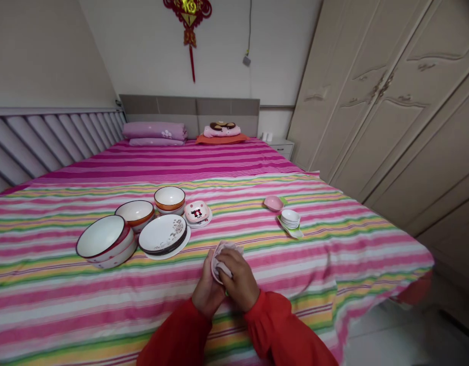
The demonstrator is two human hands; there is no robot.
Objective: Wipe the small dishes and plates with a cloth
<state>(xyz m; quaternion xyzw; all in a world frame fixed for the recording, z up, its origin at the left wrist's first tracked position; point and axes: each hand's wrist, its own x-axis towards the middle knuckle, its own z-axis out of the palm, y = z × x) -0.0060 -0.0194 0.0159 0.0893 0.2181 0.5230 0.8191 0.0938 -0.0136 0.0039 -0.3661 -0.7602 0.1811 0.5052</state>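
My left hand (207, 291) is wrapped around a small pink bowl (213, 268), held tilted just above the striped cover. A bit of green shows at its lower edge. My right hand (240, 278) presses a crumpled pale cloth (222, 248) into the bowl, its fingers bent over the cloth. Most of the bowl's inside is hidden by the cloth and fingers. Left of my hands stands a stack of white plates (164, 233) with a floral print and dark edges. Beyond it, a small square cat dish (197, 211) rests on other small dishes.
Large bowls (105, 239), an orange-banded bowl (137, 212) and another one (169, 199) stand at the left. To the right are a pink leaf-shaped bowl (273, 203) and small white bowls (290, 217) stacked on a green-edged dish (295, 233). The bed's edge drops off at right.
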